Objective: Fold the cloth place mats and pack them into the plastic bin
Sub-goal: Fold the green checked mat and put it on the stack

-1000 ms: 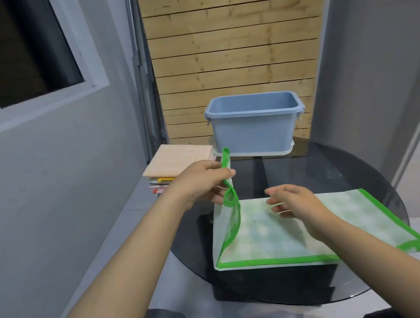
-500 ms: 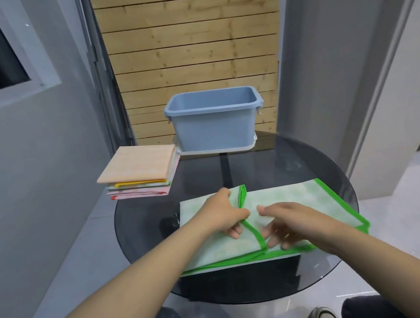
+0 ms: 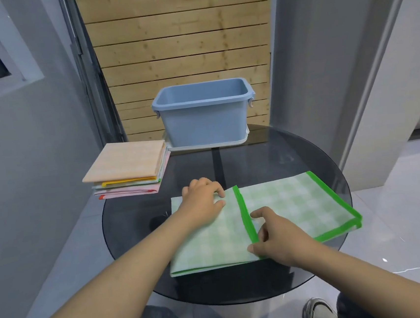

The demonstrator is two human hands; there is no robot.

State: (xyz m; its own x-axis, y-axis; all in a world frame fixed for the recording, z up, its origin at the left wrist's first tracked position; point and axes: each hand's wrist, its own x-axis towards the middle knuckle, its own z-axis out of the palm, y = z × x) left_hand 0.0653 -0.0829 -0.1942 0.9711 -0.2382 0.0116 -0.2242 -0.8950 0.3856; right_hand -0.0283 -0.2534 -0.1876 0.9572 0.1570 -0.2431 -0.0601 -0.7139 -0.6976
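Green checked place mat (image 3: 292, 202) lies at centre frame on the round dark glass table (image 3: 280, 157), left part folded over so its green hem runs down the middle. Left hand (image 3: 202, 198) rests on the folded flap, fingers loosely bent, pressing rather than gripping. Right hand (image 3: 275, 234) at the hem's lower end, thumb and forefinger apart either side of it; whether it actually pinches the cloth I cannot tell.

Blue plastic bin (image 3: 205, 118) sits above centre, at the table's far edge, nothing visible inside. Stack of folded mats (image 3: 128, 169) left of it, overhanging the rim.

Risks, as judged: flap may skew if the left hand lifts early, giving a crooked fold; thin cloth could slide on glass; the overhanging stack could tip if bumped.

No brands, labels or legible writing.
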